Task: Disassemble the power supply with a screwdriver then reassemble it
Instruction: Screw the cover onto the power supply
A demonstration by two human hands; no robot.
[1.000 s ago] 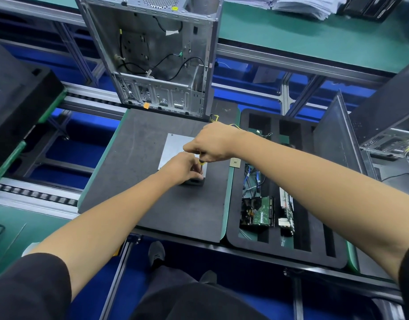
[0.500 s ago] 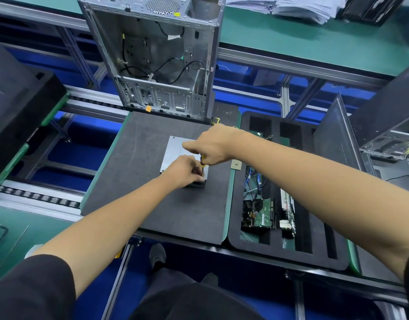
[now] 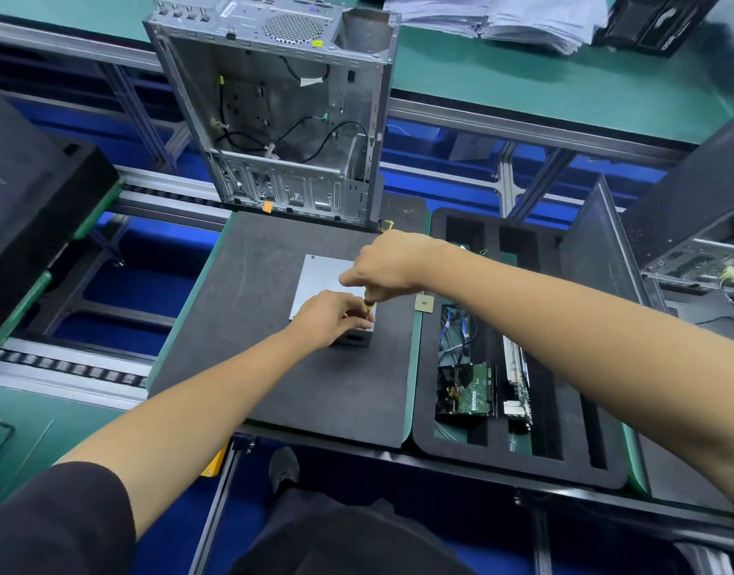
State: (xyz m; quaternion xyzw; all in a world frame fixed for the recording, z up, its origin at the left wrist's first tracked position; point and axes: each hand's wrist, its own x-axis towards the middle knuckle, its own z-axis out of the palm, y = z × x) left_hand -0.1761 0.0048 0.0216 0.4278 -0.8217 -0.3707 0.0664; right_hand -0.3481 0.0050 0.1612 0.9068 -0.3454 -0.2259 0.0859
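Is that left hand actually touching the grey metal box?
Touching. In the head view the left hand rests on the near right corner of the power supply, with no gap visible between them.

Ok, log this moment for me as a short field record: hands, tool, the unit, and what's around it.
Right hand: grips yellow-and-black screwdriver, held above the unit's near right corner
Left hand: rests on the unit, fingers at the screwdriver's tip
Unit: flat grey metal power supply box, lying on dark foam mat
Screw state: hidden under the hands, cannot tell
Behind: open silver metal computer case, standing upright
Right of mat: black foam tray holding green circuit boards
Between mat and tray: small square chip
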